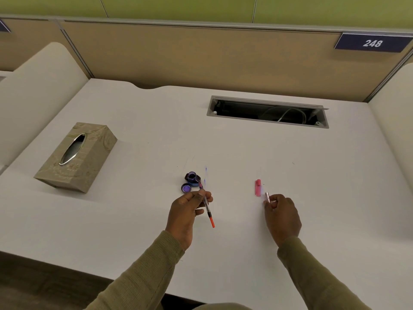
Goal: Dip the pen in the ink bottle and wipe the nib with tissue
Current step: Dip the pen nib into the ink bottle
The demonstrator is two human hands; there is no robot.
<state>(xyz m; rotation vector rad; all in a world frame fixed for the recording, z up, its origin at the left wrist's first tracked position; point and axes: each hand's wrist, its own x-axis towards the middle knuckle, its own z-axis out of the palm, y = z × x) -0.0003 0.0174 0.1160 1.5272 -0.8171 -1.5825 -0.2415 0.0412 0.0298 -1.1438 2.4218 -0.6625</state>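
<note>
The fingers (201, 194) of the left hand (186, 214) pinch the pen (209, 213) mid-barrel, its nib end at the open ink bottle (192, 176), while the right hand (282, 217) pinches a small pale piece (267, 196) beside the pink cap (258, 187) on the tabletop (156, 135).

One pen (206, 204), one ink bottle (192, 177), one lid (186, 188), one pink cap (258, 187), one tube (267, 197), one tissue box (89, 162)

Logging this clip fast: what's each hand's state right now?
Left hand: holds the pen, its tip by the ink bottle.
Right hand: pinches a small pinkish pen part.
</note>
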